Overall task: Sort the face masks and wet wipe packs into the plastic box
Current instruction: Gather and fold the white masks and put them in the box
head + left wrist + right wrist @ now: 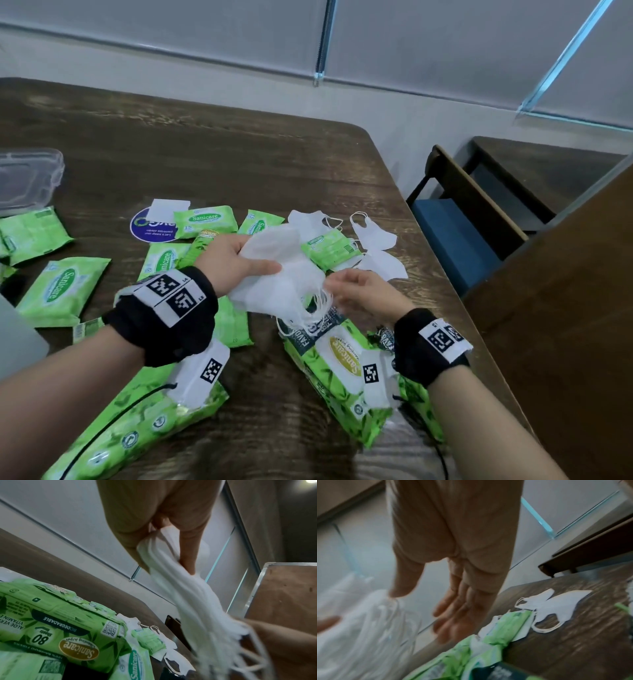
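Head view shows a stack of white face masks [284,274] held up over the middle of the brown wooden table [239,164], its elastic ear loops dangling from the lower right end. The left hand [236,263] grips the stack from the left, thumb across the top and fingers curled beneath; in the left wrist view the fingers [188,550] wrap round the folded white layers [180,582]. The right hand [363,291] hovers at the loop end with fingers loosely spread and holding nothing; whether its thumb touches the loops is too blurred to tell. In the right wrist view the right hand's palm [458,601] is flat and relaxed.

Below the stack lies a large green "Sanicare" cleansing wipes pack [339,370] with a gold oval logo. A matching pack in the left wrist view [56,635] reads "BIODEGRADABLE", "80 Sheets", "ALOE VERA" and "VITAMIN E". Small light-green "Sanicare" wet wipe packs [63,291] lie scattered across the table, one [205,221] marked "15". More loose face masks [375,234] rest near the table's right edge. A round blue sticker [150,228] lies among the packs. The clear plastic box [27,178] sits at the far left, well apart from both hands. A blue-seated chair [455,236] stands beside the table.
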Tool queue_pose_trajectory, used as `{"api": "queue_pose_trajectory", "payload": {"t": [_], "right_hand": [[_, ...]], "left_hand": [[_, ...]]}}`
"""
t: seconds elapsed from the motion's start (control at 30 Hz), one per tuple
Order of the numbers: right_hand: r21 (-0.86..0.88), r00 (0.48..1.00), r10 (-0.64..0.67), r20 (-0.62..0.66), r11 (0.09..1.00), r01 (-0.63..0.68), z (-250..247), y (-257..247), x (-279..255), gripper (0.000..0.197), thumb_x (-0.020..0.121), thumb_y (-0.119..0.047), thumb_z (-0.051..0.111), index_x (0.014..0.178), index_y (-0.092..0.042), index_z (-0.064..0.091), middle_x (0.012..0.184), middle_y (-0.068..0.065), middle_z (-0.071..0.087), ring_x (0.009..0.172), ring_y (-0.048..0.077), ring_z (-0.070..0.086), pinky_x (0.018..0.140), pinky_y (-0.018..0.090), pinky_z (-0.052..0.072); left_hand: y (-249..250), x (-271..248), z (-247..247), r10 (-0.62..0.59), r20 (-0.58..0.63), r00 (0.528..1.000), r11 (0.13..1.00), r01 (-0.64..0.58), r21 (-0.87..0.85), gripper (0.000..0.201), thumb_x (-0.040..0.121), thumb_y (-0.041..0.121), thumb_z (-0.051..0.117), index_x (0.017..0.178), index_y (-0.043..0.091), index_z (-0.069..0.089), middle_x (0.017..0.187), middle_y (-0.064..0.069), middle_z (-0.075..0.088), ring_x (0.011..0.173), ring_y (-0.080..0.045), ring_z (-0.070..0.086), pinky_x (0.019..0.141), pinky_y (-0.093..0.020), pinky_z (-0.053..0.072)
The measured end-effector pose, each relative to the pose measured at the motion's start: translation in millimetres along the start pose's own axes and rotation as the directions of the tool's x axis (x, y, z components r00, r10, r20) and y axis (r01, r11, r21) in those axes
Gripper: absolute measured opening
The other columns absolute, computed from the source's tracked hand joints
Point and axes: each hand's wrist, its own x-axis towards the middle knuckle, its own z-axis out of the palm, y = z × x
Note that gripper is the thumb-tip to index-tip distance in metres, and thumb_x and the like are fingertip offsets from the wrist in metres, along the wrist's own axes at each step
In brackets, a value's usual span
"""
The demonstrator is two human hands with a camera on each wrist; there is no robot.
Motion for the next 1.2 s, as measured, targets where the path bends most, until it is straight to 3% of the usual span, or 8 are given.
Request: {"api": "queue_pose_trajectory", "payload": {"t": [0.07,0.17,0.33,0.5,0.67,0.9,1.07,1.2], "right_hand": [[-0.204,0.984,0.007,-0.177,0.978,-0.044,-17.1,9.0,24.4,0.02,0.092,-0.027,0.059,0.097,-0.007,0.061,0.079,0.004,0.063,0.06,0.011,0.055,0.051,0.018,0.045],[-0.694,0.94,-0.051,-0.336,0.689,-0.21,-46.3,32.5,71.3,0.03,0.096,-0.021,0.05,0.114,-0.001,0.061,0.112,0.014,0.063,0.104,0.029,0.058,0.09,0.032,0.046],[-0.829,0.927,0.102,-0.36,0.42,-0.368,-72.8,59.2,116.8,0.042,0.094,-0.016,0.046,0.135,-0.006,0.045,0.137,0.013,0.051,0.123,0.031,0.049,0.099,0.03,0.041],[-0.82,0.908,0.142,-0.395,0.392,-0.418,-78.7,64.0,134.2,0.039,0.091,-0.012,0.049,0.129,-0.002,0.048,0.129,0.018,0.054,0.116,0.033,0.053,0.089,0.031,0.043],[-0.846,0.915,0.179,-0.361,0.35,-0.402,-77.6,63.6,140.6,0.045,0.09,-0.013,0.054,0.131,0.0,0.042,0.133,0.017,0.048,0.122,0.031,0.047,0.097,0.033,0.038],[-0.838,0.906,0.059,-0.419,0.361,-0.411,-84.4,50.1,131.5,0.034,0.096,-0.023,0.047,0.124,-0.005,0.054,0.128,0.016,0.057,0.117,0.03,0.052,0.095,0.031,0.041],[-0.782,0.876,0.099,-0.472,0.412,-0.468,-90.6,49.9,130.0,0.011,0.09,-0.006,0.047,0.095,-0.004,0.056,0.119,0.022,0.062,0.109,0.033,0.06,0.095,0.041,0.049],[-0.724,0.812,0.134,-0.569,0.387,-0.571,-97.2,48.4,127.7,0.03,0.089,-0.014,0.055,0.114,0.003,0.058,0.119,0.021,0.061,0.105,0.034,0.061,0.08,0.032,0.049]], "left_hand": [[-1.8,9.2,-2.7,-0.003,-0.055,0.998,1.0,0.002,-0.029,0.02,0.069,0.013,0.081,0.087,0.01,0.071,0.085,-0.007,0.072,0.075,-0.025,0.067,0.074,-0.038,0.054],[-5.5,21.6,-3.8,-0.018,-0.08,0.997,0.997,0.012,-0.074,0.018,0.068,0.012,0.082,0.082,0.015,0.07,0.075,0.002,0.071,0.069,-0.02,0.066,0.066,-0.031,0.052],[-11.0,34.8,-3.5,-0.03,-0.062,0.998,0.994,0.023,-0.103,0.019,0.068,0.011,0.081,0.082,0.015,0.07,0.081,-0.002,0.072,0.068,-0.019,0.067,0.067,-0.032,0.054],[-19.6,44.6,-2.4,-0.044,-0.045,0.998,0.993,0.038,-0.116,0.018,0.067,0.012,0.082,0.079,0.019,0.071,0.074,0.005,0.074,0.066,-0.013,0.069,0.067,-0.032,0.056],[-22.4,50.7,2.4,-0.053,-0.043,0.998,0.993,0.048,-0.109,0.018,0.068,0.013,0.081,0.083,0.016,0.072,0.085,-0.003,0.075,0.08,-0.025,0.071,0.077,-0.043,0.056],[-19.0,55.6,6.1,-0.084,-0.018,0.996,0.99,0.081,-0.115,0.028,0.068,0.012,0.081,0.095,0.011,0.072,0.093,-0.008,0.074,0.086,-0.03,0.07,0.082,-0.045,0.055],[-18.0,55.9,8.1,-0.088,-0.015,0.996,0.991,0.086,-0.105,0.025,0.068,0.011,0.081,0.091,0.013,0.071,0.092,-0.008,0.073,0.082,-0.027,0.069,0.079,-0.042,0.055],[-16.1,57.1,11.2,-0.092,-0.017,0.996,0.991,0.09,-0.096,0.023,0.068,0.012,0.081,0.088,0.014,0.071,0.091,-0.007,0.073,0.082,-0.027,0.069,0.079,-0.042,0.055]]}}
